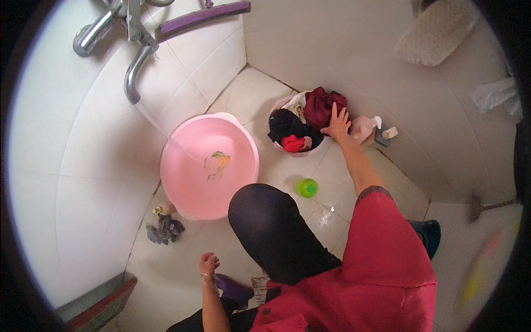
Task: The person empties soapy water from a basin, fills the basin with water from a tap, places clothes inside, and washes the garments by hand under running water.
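Observation:
My right hand (337, 124) reaches to a small tub (316, 150) heaped with clothes, its fingers spread against a dark red garment (323, 108). Black cloth (287, 127) and a bright red piece (294, 144) lie beside that garment, with some whitish fabric behind. My left hand (209, 264) hangs low near my knee, fingers curled in, with nothing visible in it. Left of the tub stands a large pink basin (182, 193). A thin stream of water falls into it from the metal tap (133, 83).
A green bottle (307, 188) stands on the tiled floor (326, 216). Pump bottles (365, 128) line the right wall. Dark gloves (165, 229) and a small bottle (162, 208) sit left of the basin. A purple squeegee (204, 17) hangs beside the tap.

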The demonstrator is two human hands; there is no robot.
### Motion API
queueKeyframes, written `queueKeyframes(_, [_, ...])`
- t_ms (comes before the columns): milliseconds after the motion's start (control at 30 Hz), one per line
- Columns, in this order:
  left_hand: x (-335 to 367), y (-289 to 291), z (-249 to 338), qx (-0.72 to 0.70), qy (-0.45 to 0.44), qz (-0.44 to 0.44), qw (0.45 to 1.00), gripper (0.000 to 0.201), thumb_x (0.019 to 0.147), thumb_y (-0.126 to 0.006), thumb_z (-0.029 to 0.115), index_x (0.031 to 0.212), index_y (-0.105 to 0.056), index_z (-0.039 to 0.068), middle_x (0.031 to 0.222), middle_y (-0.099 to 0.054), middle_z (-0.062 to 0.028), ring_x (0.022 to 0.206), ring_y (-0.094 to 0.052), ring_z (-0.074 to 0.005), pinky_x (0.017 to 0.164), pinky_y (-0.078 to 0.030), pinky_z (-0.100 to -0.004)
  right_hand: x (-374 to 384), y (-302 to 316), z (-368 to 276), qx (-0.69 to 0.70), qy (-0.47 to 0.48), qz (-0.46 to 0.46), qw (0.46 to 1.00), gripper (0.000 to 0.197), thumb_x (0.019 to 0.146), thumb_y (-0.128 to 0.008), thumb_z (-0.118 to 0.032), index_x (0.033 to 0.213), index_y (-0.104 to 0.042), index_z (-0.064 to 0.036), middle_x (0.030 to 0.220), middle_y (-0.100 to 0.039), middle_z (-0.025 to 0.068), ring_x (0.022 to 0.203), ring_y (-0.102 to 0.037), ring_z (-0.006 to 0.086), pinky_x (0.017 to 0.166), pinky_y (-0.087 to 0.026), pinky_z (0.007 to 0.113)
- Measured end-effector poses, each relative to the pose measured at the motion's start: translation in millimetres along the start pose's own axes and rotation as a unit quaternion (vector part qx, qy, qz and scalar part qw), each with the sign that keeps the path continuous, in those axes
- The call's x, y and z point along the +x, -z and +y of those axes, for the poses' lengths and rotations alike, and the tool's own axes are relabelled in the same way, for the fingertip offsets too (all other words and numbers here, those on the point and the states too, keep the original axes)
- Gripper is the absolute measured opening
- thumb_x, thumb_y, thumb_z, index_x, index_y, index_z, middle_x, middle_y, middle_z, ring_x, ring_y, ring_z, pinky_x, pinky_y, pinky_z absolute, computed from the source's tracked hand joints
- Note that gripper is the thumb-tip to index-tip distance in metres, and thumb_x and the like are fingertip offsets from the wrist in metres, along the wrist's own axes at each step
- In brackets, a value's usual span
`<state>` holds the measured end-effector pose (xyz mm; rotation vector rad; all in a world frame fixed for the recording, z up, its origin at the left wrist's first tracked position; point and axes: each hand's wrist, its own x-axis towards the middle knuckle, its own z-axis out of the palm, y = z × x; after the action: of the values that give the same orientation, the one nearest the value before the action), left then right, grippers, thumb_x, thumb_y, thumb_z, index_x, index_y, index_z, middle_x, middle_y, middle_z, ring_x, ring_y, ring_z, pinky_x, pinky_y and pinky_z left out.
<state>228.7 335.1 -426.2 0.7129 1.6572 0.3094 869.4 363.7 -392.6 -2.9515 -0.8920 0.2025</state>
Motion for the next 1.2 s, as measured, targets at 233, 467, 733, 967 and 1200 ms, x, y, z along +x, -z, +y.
queueKeyframes(233, [-2.5,4.6,-6.7,0.015,0.019,0.000,1.000,0.016,0.076,-0.049,0.009,0.091,-0.051,0.004,0.073,-0.055,-0.0080,0.063,-0.056,-0.0168,0.054,-0.049,-0.0287,37.3,-40.7,-11.8,0.002,-0.038,-0.004,0.999,0.086,0.058,-0.069,-0.026,0.127,-0.019,-0.0200,0.108,-0.046,0.0207,0.095,-0.049,0.0397,0.084,-0.037,0.047])
queueKeyframes(467, [-6.0,13.4,-11.0,0.005,-0.003,0.029,1.000,0.014,0.076,-0.050,0.010,0.089,-0.053,0.005,0.072,-0.056,-0.0069,0.062,-0.057,-0.0174,0.054,-0.049,-0.0286,22.9,19.8,-36.6,0.463,0.027,0.043,0.885,0.044,0.062,-0.058,-0.010,0.105,-0.050,-0.0015,0.093,-0.058,0.0126,0.081,-0.057,0.0254,0.076,-0.044,0.034])
queueKeyframes(733, [-10.5,3.3,-7.1,0.005,-0.019,-0.007,1.000,0.016,0.077,-0.049,0.009,0.091,-0.050,0.003,0.073,-0.054,-0.0075,0.062,-0.056,-0.0165,0.052,-0.048,-0.0268,-101.5,162.4,-183.2,0.767,0.044,-0.304,0.563,0.032,0.064,-0.057,-0.005,0.096,-0.053,-0.0006,0.085,-0.059,0.0113,0.074,-0.058,0.0198,0.069,-0.049,0.036])
queueKeyframes(967, [-6.8,6.9,-8.1,-0.009,-0.061,-0.015,0.998,0.014,0.076,-0.048,0.008,0.090,-0.049,0.004,0.072,-0.054,-0.0065,0.062,-0.056,-0.0159,0.052,-0.048,-0.0270,-117.9,29.5,-181.3,0.596,-0.019,-0.400,0.695,0.069,0.073,-0.058,-0.041,0.127,-0.027,-0.0104,0.116,-0.039,0.0074,0.096,-0.038,0.0185,0.082,-0.031,0.034])
queueKeyframes(1200, [-8.1,21.6,-25.8,0.005,-0.010,0.001,1.000,0.014,0.075,-0.047,0.006,0.088,-0.050,0.004,0.072,-0.054,-0.0074,0.059,-0.055,-0.0156,0.050,-0.048,-0.0271,-68.2,-95.3,-21.4,0.557,-0.424,-0.184,0.690,0.028,0.077,-0.054,-0.025,0.099,-0.050,-0.0086,0.099,-0.052,0.0116,0.088,-0.052,0.0263,0.079,-0.039,0.043])
